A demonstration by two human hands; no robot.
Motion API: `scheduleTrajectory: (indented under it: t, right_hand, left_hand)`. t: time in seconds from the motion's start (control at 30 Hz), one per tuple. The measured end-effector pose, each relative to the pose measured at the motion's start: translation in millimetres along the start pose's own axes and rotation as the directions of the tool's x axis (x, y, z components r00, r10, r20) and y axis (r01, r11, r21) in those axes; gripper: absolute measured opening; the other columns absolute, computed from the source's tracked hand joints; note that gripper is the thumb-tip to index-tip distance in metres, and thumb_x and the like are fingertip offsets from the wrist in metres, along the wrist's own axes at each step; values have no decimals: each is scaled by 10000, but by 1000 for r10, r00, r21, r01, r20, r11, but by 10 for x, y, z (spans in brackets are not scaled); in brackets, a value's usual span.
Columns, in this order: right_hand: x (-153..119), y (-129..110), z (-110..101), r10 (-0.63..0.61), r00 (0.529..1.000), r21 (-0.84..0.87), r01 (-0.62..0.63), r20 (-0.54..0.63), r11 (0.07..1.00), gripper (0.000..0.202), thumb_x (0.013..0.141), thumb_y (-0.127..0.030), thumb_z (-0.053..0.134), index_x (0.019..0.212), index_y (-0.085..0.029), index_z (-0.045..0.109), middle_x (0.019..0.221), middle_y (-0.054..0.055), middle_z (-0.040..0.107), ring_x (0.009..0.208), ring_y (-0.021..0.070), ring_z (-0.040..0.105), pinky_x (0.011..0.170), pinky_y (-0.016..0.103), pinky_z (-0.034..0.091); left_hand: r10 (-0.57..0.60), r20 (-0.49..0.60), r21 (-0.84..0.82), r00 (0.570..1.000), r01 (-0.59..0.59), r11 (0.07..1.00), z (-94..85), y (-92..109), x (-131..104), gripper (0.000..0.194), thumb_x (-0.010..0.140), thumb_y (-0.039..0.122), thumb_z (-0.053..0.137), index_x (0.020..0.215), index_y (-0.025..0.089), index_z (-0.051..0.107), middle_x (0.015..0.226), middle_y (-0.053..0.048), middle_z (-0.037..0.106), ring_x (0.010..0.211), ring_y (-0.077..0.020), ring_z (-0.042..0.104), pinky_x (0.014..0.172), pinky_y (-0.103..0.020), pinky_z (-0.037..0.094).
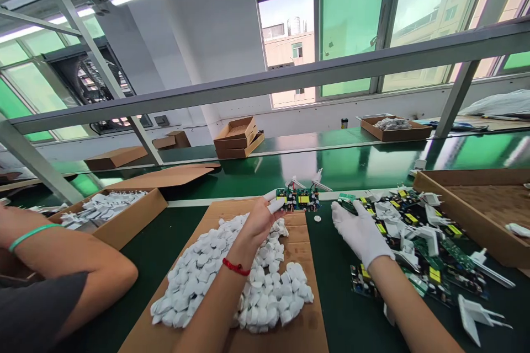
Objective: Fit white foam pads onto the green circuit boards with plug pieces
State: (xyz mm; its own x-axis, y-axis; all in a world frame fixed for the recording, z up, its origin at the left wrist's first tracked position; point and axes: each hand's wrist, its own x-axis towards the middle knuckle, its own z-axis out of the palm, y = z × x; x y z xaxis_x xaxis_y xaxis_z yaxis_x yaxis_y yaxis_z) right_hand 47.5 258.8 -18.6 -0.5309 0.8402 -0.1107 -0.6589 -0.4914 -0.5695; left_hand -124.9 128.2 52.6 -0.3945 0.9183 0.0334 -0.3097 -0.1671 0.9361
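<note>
My left hand, with white covers on some fingertips and a red bracelet at the wrist, grips a pair of circuit boards with yellow parts and white pieces on top. It is above a cardboard sheet bearing a heap of small white parts. My right hand, in a white glove, is at the left edge of a pile of circuit boards and white plastic pieces. Its fingers close on a green circuit board. A small white round piece lies between the hands.
At the left, a person's bent arm reaches in beside a cardboard box of white parts. An open carton stands at the right. A metal rail crosses above the green table; stacked box trays stand behind.
</note>
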Motion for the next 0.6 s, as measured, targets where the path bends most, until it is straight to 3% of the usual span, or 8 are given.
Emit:
scheduleTrajectory:
  t: [0.1, 0.17, 0.27, 0.4, 0.5, 0.6]
  right_hand:
    - [-112, 41, 124, 24, 998, -101, -18, 58, 995, 283, 877, -429, 494, 819, -181, 618, 919, 106, 714, 886, 195, 688, 734, 337, 591]
    - [-181, 90, 226, -8, 991, -211, 35, 131, 977, 324, 733, -478, 670, 868, -184, 645, 1003, 98, 707, 953, 242, 666, 774, 399, 580]
    - [-193, 162, 290, -101, 976, -391, 172, 195, 904, 444, 494, -349, 850, 868, -190, 672, 987, 66, 714, 926, 265, 658, 760, 404, 577]
    - [-100, 206, 215, -235, 958, -543, 287, 165, 789, 337, 530, -365, 812, 761, -164, 671, 866, 83, 722, 805, 278, 661, 683, 435, 574]
    - [-65, 227, 192, -359, 919, -606, 382, 166, 698, 290, 535, -360, 796, 708, -168, 663, 863, 99, 723, 916, 308, 637, 862, 496, 507]
    - [-83, 263, 241, -462, 871, -615, 459, 167, 642, 373, 525, -360, 781, 833, -181, 669, 1000, 107, 708, 1081, 311, 576, 1024, 510, 380]
  left_hand:
    - [-7, 37, 52, 999, 5, 999, 78, -35, -11, 420, 542, 316, 848, 893, 138, 701, 876, -70, 721, 758, -174, 640, 702, -270, 512]
    - [-8, 59, 82, 998, 3, 997, 131, -95, -19, 425, 545, 359, 839, 875, 132, 700, 898, -87, 720, 800, -201, 647, 715, -287, 517]
    - [17, 78, 127, 997, -27, 992, 183, -191, -20, 433, 573, 382, 813, 903, 132, 687, 924, -98, 720, 857, -231, 653, 764, -319, 520]
    - [112, 67, 196, 991, -123, 973, 211, -326, 2, 408, 581, 281, 805, 936, 143, 660, 970, -88, 716, 933, -243, 648, 874, -347, 492]
    - [205, 30, 239, 978, -206, 949, 231, -425, 4, 348, 611, 242, 773, 919, 148, 640, 992, -82, 709, 975, -244, 637, 915, -343, 470]
    - [271, 3, 270, 963, -262, 927, 255, -478, -26, 269, 686, 216, 703, 934, 148, 624, 983, -77, 707, 981, -236, 636, 919, -331, 462]
